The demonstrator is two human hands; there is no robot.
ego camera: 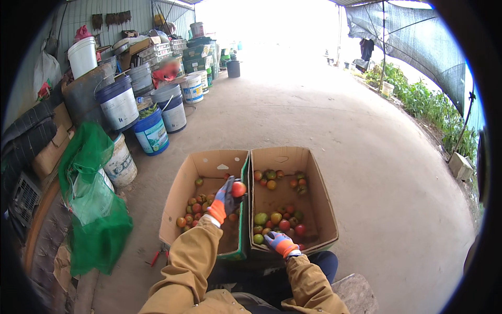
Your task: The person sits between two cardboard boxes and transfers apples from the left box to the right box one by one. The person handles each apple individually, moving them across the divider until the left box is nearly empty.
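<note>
Two open cardboard boxes stand side by side on the floor before me. My gloved left hand (224, 199) holds up a red tomato (238, 189) above the left box (178, 196), near its inner wall. Beneath it lie several red and orange tomatoes (196, 208). My gloved right hand (281, 241) reaches into the near end of the right box (322, 212), at a pile of red, yellow and green tomatoes (284, 225). Its fingertips are partly hidden, so a grip there cannot be made out. Smaller groups of tomatoes (270, 174) lie at that box's far end.
Red-handled pruning shears (155, 259) lie on the floor left of the boxes. Further left are green netting (98, 231), a dirty white bucket (120, 163) and blue buckets (152, 133). Concrete floor (376, 165) stretches right towards green plants (427, 102). A stone block (355, 292) is at my right.
</note>
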